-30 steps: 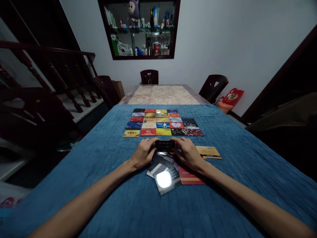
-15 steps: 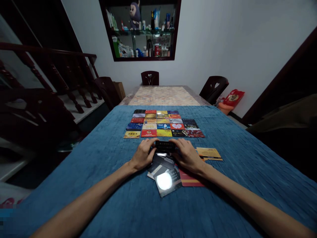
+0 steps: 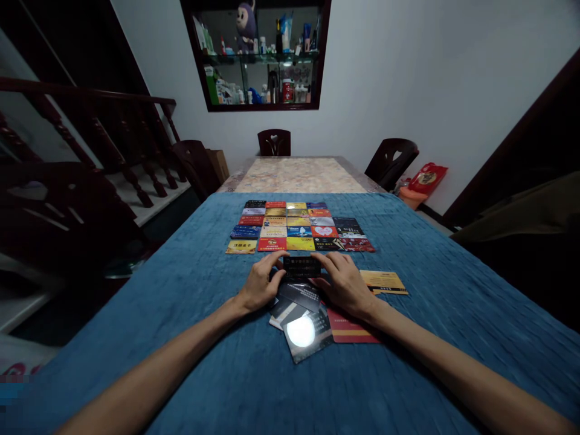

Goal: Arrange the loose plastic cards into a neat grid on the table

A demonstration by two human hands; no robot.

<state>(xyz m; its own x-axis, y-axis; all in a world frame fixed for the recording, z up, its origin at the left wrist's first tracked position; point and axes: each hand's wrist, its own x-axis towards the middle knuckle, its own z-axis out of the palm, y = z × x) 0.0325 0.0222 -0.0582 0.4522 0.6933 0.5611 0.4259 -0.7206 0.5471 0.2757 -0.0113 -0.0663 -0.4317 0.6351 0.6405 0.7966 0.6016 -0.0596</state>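
Note:
A black card (image 3: pixel 301 267) with rows of small lettering is held up, tilted toward me. My left hand (image 3: pixel 259 283) pinches its left end between thumb and fingers, and my right hand (image 3: pixel 345 283) pinches its right end. Below it lies a loose pile of dark cards (image 3: pixel 299 296), one with a bright glare spot (image 3: pixel 301 331). A red card (image 3: pixel 351 326) is partly under my right wrist, and a yellow-orange card (image 3: pixel 385 282) lies to its right. Beyond my hands, rows of colourful cards (image 3: pixel 299 229) lie side by side on the cloth.
A blue cloth (image 3: pixel 190 362) covers the near part of the table; the marbled far part (image 3: pixel 299 172) is bare. Dark wooden chairs (image 3: pixel 274 143) stand around it. A stair railing (image 3: pixel 90 96) is on the left, and a glass-shelved wall cabinet (image 3: pixel 265 109) is at the back.
The black card has tilted up, so more of its lettered face shows. Both hands stay at its ends, nearly in the same place.

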